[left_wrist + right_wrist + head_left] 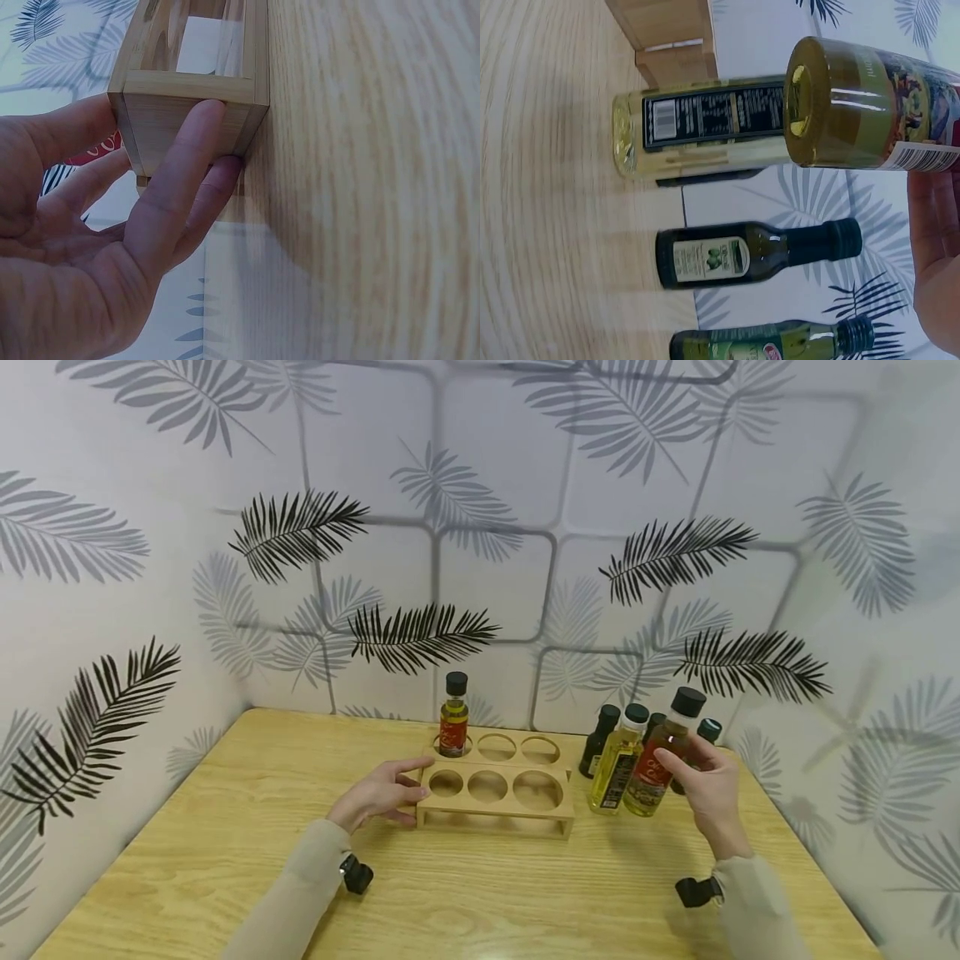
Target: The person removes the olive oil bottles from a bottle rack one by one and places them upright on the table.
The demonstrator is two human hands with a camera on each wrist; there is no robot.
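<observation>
My right hand [708, 785] grips an oil bottle [651, 775] with a black cap and red label. In the right wrist view, the underside of this oil bottle [810, 105] shows, raised off the table. My left hand [382, 793] touches the left end of a two-tier wooden bottle rack [495, 814]. The left wrist view shows extended fingers [176, 176] resting against the rack's end panel [180, 120]. A smaller red-labelled bottle [453, 718] stands in the rack's back left hole; the other holes hold nothing.
Right of the rack stands a pale yellow oil bottle [705, 124] with a black label. Near it are dark bottles, including a dark olive oil bottle [720, 253] and a green-labelled bottle [765, 343]. A patterned wall [495, 577] rises behind the wooden table [480, 902].
</observation>
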